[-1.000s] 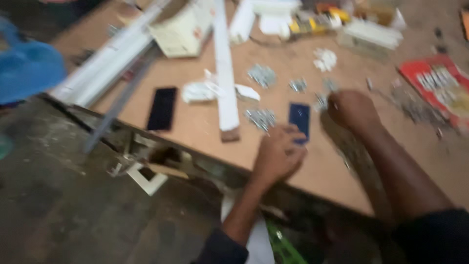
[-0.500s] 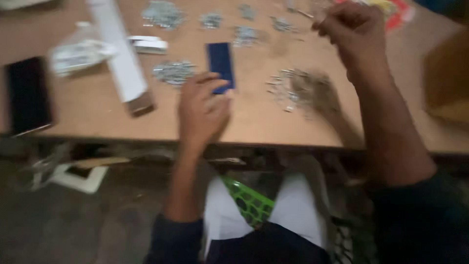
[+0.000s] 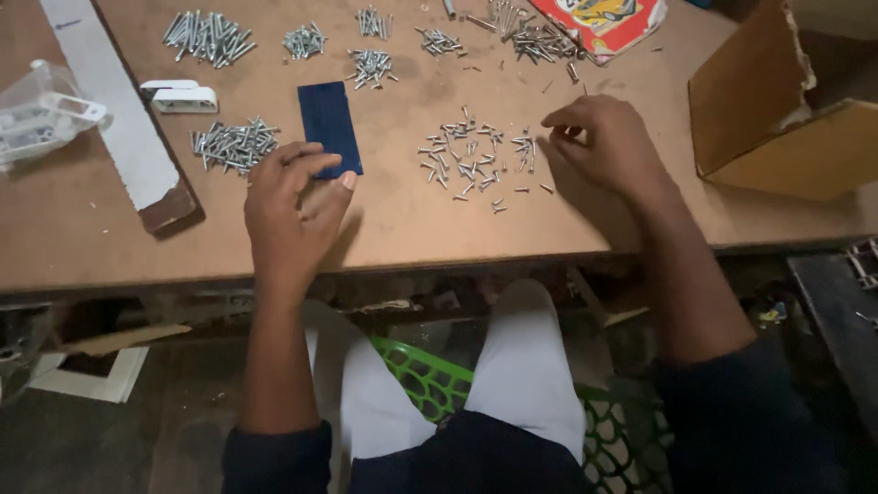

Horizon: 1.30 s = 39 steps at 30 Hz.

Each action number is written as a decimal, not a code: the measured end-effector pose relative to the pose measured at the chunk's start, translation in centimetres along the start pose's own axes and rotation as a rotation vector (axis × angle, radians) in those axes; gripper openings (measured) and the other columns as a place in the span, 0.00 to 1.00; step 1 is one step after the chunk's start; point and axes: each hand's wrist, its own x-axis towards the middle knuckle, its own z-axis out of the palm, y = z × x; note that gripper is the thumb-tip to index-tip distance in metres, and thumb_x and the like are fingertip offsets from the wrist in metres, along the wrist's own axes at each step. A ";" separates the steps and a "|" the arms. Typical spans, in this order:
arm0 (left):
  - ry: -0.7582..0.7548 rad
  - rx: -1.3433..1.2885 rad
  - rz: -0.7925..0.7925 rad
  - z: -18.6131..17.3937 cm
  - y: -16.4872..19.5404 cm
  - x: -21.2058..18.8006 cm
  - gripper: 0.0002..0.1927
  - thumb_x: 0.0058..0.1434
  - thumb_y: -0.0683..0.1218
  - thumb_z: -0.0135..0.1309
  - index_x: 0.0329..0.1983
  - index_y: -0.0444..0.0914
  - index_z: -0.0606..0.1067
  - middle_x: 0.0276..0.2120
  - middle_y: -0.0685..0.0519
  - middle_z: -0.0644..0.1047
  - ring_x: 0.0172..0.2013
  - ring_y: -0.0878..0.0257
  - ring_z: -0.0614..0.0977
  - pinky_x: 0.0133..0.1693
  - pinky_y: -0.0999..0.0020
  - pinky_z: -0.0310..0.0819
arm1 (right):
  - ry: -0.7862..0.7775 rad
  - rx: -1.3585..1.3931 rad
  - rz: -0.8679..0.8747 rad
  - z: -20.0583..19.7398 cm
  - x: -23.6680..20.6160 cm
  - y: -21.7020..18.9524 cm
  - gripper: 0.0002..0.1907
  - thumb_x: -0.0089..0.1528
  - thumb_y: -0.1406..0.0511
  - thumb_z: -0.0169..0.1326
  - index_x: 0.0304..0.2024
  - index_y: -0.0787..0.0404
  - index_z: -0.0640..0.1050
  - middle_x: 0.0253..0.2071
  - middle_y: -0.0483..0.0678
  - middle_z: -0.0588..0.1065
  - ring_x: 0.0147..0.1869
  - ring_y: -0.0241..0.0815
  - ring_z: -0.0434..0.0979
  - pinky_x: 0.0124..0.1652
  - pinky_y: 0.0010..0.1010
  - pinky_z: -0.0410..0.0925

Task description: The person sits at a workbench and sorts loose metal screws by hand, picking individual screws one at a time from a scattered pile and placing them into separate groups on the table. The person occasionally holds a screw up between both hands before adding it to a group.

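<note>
My left hand (image 3: 291, 206) rests on the brown tabletop (image 3: 402, 220) with its fingertips on the near end of a flat dark blue rectangular piece (image 3: 328, 123). My right hand (image 3: 608, 146) lies palm down at the right edge of a loose scatter of small screws (image 3: 471, 160), fingers curled onto a few of them. Whether it pinches a screw is hidden. A pile of longer screws (image 3: 233, 144) lies just left of the blue piece.
Several more screw piles (image 3: 206, 35) line the far side. A long white strip (image 3: 114, 110), a small white plastic part (image 3: 183, 96) and a clear plastic bag (image 3: 41, 114) lie at left. An open cardboard box (image 3: 777, 101) stands at right, a red package (image 3: 608, 20) behind.
The view has swung down and steadied over the table edge. My left hand stays on the blue piece. My right hand has come down from the far piles to the loose screws.
</note>
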 end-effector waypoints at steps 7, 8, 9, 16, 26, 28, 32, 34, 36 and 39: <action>0.006 -0.024 -0.026 0.2 -0.2 0.0 0.13 0.61 0.44 0.69 0.47 0.38 0.81 0.51 0.46 0.79 0.53 0.51 0.80 0.52 0.59 0.76 | -0.027 -0.153 -0.220 0.4 1.1 -0.4 0.11 0.62 0.67 0.61 0.47 0.58 0.85 0.40 0.52 0.78 0.46 0.54 0.77 0.46 0.42 0.71; 0.008 -0.036 -0.038 0.3 -0.2 0.0 0.13 0.61 0.44 0.69 0.47 0.38 0.81 0.51 0.46 0.79 0.53 0.51 0.80 0.52 0.59 0.76 | -0.033 -0.156 -0.286 0.4 1.2 -0.2 0.11 0.61 0.68 0.61 0.47 0.58 0.85 0.41 0.51 0.79 0.48 0.54 0.77 0.47 0.42 0.71; 0.006 -0.018 -0.023 0.3 -0.2 0.0 0.13 0.62 0.43 0.69 0.48 0.38 0.81 0.51 0.46 0.79 0.53 0.51 0.80 0.53 0.59 0.76 | -0.055 -0.135 -0.244 0.4 1.2 -0.1 0.10 0.62 0.67 0.61 0.47 0.58 0.85 0.41 0.52 0.79 0.46 0.53 0.77 0.46 0.43 0.71; -0.010 -0.058 -0.068 0.1 -0.2 0.0 0.12 0.63 0.44 0.68 0.48 0.37 0.81 0.52 0.46 0.78 0.54 0.52 0.80 0.52 0.62 0.77 | -0.125 -0.218 -0.196 -0.6 1.3 0.9 0.09 0.61 0.65 0.62 0.44 0.56 0.85 0.41 0.50 0.79 0.47 0.53 0.77 0.47 0.45 0.70; -0.022 -0.066 -0.066 0.1 -0.1 -0.2 0.13 0.64 0.43 0.68 0.49 0.37 0.80 0.52 0.46 0.78 0.54 0.52 0.80 0.52 0.63 0.77 | -0.226 -0.205 -0.283 -0.6 -0.2 -1.4 0.10 0.61 0.61 0.64 0.45 0.54 0.85 0.40 0.48 0.79 0.47 0.52 0.76 0.46 0.44 0.70; -0.016 -0.036 -0.036 0.1 -0.1 -0.2 0.12 0.64 0.43 0.68 0.49 0.37 0.80 0.52 0.46 0.79 0.54 0.52 0.80 0.54 0.61 0.77 | -0.211 -0.227 -0.284 -0.5 -0.4 -1.6 0.11 0.61 0.61 0.64 0.45 0.56 0.84 0.40 0.48 0.79 0.48 0.52 0.76 0.47 0.44 0.69; -0.011 -0.022 -0.018 0.2 -0.3 -0.2 0.12 0.65 0.43 0.68 0.49 0.36 0.81 0.52 0.45 0.79 0.54 0.52 0.80 0.55 0.61 0.76 | -0.215 -0.334 -0.244 -0.1 -0.4 -1.3 0.13 0.63 0.59 0.62 0.45 0.58 0.84 0.41 0.50 0.78 0.49 0.51 0.76 0.50 0.44 0.70; -0.010 -0.016 -0.009 0.1 -0.4 -0.1 0.12 0.65 0.43 0.69 0.49 0.36 0.81 0.51 0.45 0.79 0.54 0.52 0.80 0.55 0.60 0.75 | -0.233 -0.322 -0.197 -0.1 -0.4 -1.0 0.14 0.65 0.57 0.61 0.46 0.59 0.84 0.42 0.50 0.78 0.49 0.51 0.76 0.49 0.44 0.69; -0.008 -0.021 -0.013 0.1 -0.4 -0.1 0.12 0.65 0.43 0.69 0.49 0.36 0.81 0.51 0.45 0.79 0.54 0.52 0.80 0.55 0.60 0.75 | -0.233 -0.293 -0.203 0.0 -0.4 -0.8 0.16 0.66 0.54 0.60 0.45 0.58 0.84 0.42 0.50 0.79 0.50 0.51 0.76 0.49 0.44 0.69; -0.005 -0.051 -0.044 0.2 -0.4 -0.1 0.12 0.65 0.43 0.69 0.49 0.36 0.81 0.51 0.45 0.79 0.54 0.53 0.81 0.54 0.62 0.77 | -0.218 -0.249 -0.244 0.0 -0.5 -0.6 0.17 0.65 0.52 0.60 0.43 0.58 0.85 0.42 0.50 0.79 0.50 0.51 0.77 0.49 0.43 0.70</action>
